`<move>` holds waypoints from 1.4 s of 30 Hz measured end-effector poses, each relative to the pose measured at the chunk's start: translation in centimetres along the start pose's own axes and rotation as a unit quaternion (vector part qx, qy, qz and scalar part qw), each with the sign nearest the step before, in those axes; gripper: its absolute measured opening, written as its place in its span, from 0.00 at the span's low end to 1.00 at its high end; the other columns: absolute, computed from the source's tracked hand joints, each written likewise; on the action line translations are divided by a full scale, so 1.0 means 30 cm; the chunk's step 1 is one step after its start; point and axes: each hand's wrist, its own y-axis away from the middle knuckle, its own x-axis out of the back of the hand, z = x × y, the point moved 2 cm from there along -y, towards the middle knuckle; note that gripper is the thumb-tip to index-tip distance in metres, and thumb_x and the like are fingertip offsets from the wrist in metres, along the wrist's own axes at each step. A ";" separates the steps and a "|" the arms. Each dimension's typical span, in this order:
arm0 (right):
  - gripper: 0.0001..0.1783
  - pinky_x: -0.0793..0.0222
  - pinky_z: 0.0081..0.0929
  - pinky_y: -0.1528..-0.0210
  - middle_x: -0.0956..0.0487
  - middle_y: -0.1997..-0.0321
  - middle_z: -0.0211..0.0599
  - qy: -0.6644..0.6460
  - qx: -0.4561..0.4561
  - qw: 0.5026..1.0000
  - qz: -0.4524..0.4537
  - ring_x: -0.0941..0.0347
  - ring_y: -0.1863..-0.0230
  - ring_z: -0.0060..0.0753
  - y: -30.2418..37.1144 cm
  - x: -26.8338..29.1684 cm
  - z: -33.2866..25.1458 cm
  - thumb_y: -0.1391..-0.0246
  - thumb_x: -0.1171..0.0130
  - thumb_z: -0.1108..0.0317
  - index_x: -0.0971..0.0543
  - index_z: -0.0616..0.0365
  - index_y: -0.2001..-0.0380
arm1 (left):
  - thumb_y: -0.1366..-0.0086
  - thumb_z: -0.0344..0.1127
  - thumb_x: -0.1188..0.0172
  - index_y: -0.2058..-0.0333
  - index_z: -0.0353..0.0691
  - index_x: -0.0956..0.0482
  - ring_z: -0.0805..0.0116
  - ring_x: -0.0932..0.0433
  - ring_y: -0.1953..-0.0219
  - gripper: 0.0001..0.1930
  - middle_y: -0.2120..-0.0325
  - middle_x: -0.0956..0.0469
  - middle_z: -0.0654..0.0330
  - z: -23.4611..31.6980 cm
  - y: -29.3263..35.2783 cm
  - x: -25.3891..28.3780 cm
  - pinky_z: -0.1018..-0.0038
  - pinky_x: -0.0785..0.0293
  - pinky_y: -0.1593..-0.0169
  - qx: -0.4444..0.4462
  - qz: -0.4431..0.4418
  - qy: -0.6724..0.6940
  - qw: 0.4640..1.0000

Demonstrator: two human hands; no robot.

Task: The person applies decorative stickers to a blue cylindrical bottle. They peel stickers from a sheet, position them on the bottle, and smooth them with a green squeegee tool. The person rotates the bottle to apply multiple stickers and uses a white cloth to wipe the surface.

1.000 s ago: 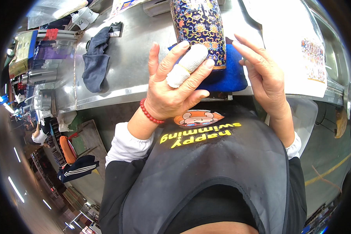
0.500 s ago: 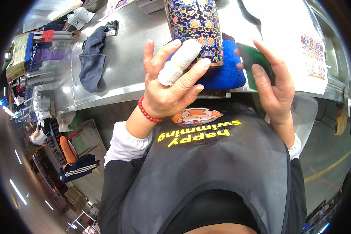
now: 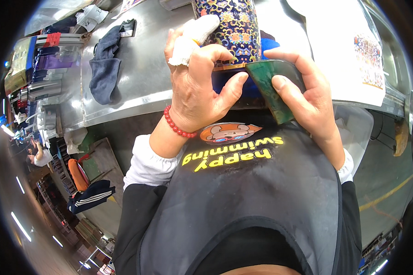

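A dark blue vase-like cylinder (image 3: 237, 34) with a colourful floral pattern lies on a blue cloth (image 3: 269, 43), its near end toward me. My left hand (image 3: 192, 87) is at the near left of the cylinder, thumb and forefinger apart, one finger wrapped in a white covering (image 3: 195, 34). The forefinger is by the cylinder's near rim; whether it presses on it I cannot tell. In my right hand (image 3: 307, 94) is a flat green scraper-like plate (image 3: 273, 89), pinched between thumb and fingers. Its upper corner is close below the cylinder's rim.
A metal worktable (image 3: 142, 68) carries a dark grey cloth (image 3: 105, 66) at left. On the right lies a large white sheet (image 3: 335, 41) with a printed pattern (image 3: 368, 62). Past the table's left end stand an orange-backed chair (image 3: 78, 174) with a dark garment and, farther off, another person (image 3: 42, 155).
My right hand has brought the green plate left and nearer to me, beside the cylinder's near end. My left hand has shifted slightly up and left, its thumb and forefinger still apart.
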 end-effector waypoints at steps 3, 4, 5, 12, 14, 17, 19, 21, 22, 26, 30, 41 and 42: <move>0.20 0.31 0.20 0.46 0.21 0.50 0.36 -0.061 -0.022 0.998 0.004 0.26 0.50 0.20 -0.001 0.004 -0.007 0.36 0.46 0.74 0.26 0.65 0.42 | 0.48 0.37 0.29 0.60 0.40 0.23 0.46 0.33 0.45 0.18 0.45 0.28 0.43 0.005 -0.004 -0.004 0.53 0.42 0.40 0.028 0.010 0.016 0.999; 0.20 0.30 0.20 0.46 0.21 0.50 0.36 -0.097 -0.044 0.994 -0.001 0.26 0.50 0.21 0.002 0.007 -0.007 0.36 0.46 0.74 0.26 0.65 0.42 | 0.48 0.36 0.29 0.60 0.40 0.22 0.46 0.33 0.45 0.17 0.45 0.28 0.43 0.008 -0.002 -0.005 0.54 0.41 0.40 0.050 0.006 0.018 0.999; 0.20 0.30 0.20 0.46 0.21 0.50 0.36 -0.063 -0.039 0.997 0.014 0.26 0.50 0.21 0.003 0.018 -0.010 0.36 0.45 0.74 0.26 0.65 0.42 | 0.47 0.36 0.29 0.61 0.39 0.22 0.46 0.33 0.45 0.16 0.45 0.28 0.43 0.006 -0.003 -0.005 0.54 0.40 0.40 0.058 0.005 0.020 0.998; 0.32 0.31 0.37 0.37 0.27 0.35 0.57 0.307 0.183 0.934 0.001 0.26 0.39 0.49 0.020 0.020 -0.013 0.50 0.52 0.94 0.23 0.63 0.41 | 0.44 0.34 0.33 0.63 0.38 0.20 0.46 0.33 0.44 0.11 0.45 0.27 0.42 -0.003 -0.008 -0.009 0.54 0.40 0.40 0.046 0.027 0.064 0.997; 0.36 0.33 0.40 0.35 0.28 0.34 0.57 0.337 0.194 0.921 -0.006 0.28 0.37 0.55 0.026 0.003 -0.003 0.58 0.49 0.94 0.22 0.63 0.42 | 0.43 0.35 0.34 0.62 0.39 0.19 0.46 0.33 0.43 0.11 0.45 0.26 0.43 0.003 -0.002 -0.010 0.53 0.42 0.37 0.050 0.031 0.069 0.996; 0.37 0.33 0.41 0.35 0.29 0.34 0.56 0.341 0.191 0.920 -0.008 0.28 0.37 0.56 0.031 -0.009 0.003 0.59 0.48 0.94 0.22 0.62 0.41 | 0.42 0.38 0.34 0.56 0.43 0.17 0.47 0.33 0.40 0.15 0.45 0.24 0.47 0.029 0.020 -0.008 0.51 0.49 0.30 -0.008 0.015 -0.071 0.997; 0.38 0.33 0.42 0.35 0.28 0.34 0.55 0.337 0.187 0.923 -0.006 0.28 0.37 0.56 0.031 -0.010 0.004 0.59 0.47 0.93 0.23 0.62 0.41 | 0.39 0.41 0.36 0.49 0.48 0.15 0.50 0.33 0.37 0.19 0.48 0.19 0.54 0.046 0.044 0.002 0.48 0.60 0.25 -0.021 0.005 -0.106 0.994; 0.37 0.33 0.42 0.36 0.28 0.34 0.54 0.340 0.183 0.923 -0.003 0.28 0.38 0.55 0.027 -0.009 0.005 0.59 0.47 0.93 0.22 0.62 0.41 | 0.39 0.39 0.38 0.49 0.48 0.14 0.52 0.33 0.37 0.19 0.48 0.18 0.58 0.050 0.064 0.009 0.47 0.60 0.25 -0.017 -0.024 -0.130 0.991; 0.38 0.33 0.41 0.36 0.28 0.34 0.54 0.334 0.189 0.923 -0.007 0.28 0.38 0.55 0.025 -0.009 0.006 0.59 0.47 0.93 0.22 0.61 0.41 | 0.39 0.38 0.37 0.49 0.48 0.14 0.52 0.32 0.38 0.19 0.48 0.18 0.59 0.050 0.071 0.011 0.46 0.60 0.25 -0.017 -0.030 -0.135 0.990; 0.38 0.33 0.41 0.36 0.28 0.35 0.53 0.337 0.198 0.920 -0.018 0.28 0.38 0.55 0.018 -0.012 0.011 0.60 0.47 0.93 0.22 0.60 0.41 | 0.41 0.35 0.37 0.50 0.49 0.13 0.54 0.29 0.40 0.19 0.50 0.17 0.63 0.043 0.078 0.010 0.45 0.58 0.26 -0.032 -0.028 -0.146 0.988; 0.39 0.33 0.41 0.36 0.28 0.35 0.52 0.321 0.185 0.929 -0.018 0.28 0.39 0.55 0.017 -0.010 0.007 0.60 0.47 0.93 0.22 0.59 0.41 | 0.42 0.33 0.37 0.51 0.51 0.13 0.57 0.27 0.41 0.19 0.51 0.16 0.66 0.038 0.065 0.009 0.45 0.56 0.26 -0.049 -0.017 -0.145 0.988; 0.33 0.32 0.39 0.37 0.28 0.35 0.57 0.306 0.172 0.936 0.013 0.29 0.37 0.55 -0.093 0.027 0.000 0.45 0.48 0.86 0.29 0.60 0.35 | 0.34 0.76 0.57 0.37 0.27 0.31 0.43 0.37 0.34 0.51 0.42 0.24 0.49 -0.069 -0.013 0.035 0.49 0.63 0.27 0.019 -0.014 -0.008 1.000; 0.33 0.33 0.39 0.36 0.30 0.34 0.56 0.305 0.169 0.937 0.013 0.29 0.38 0.56 -0.110 0.029 0.007 0.42 0.48 0.84 0.32 0.59 0.32 | 0.34 0.76 0.57 0.36 0.28 0.31 0.43 0.38 0.34 0.51 0.41 0.24 0.49 -0.077 -0.024 0.031 0.49 0.63 0.26 0.026 -0.020 -0.012 0.999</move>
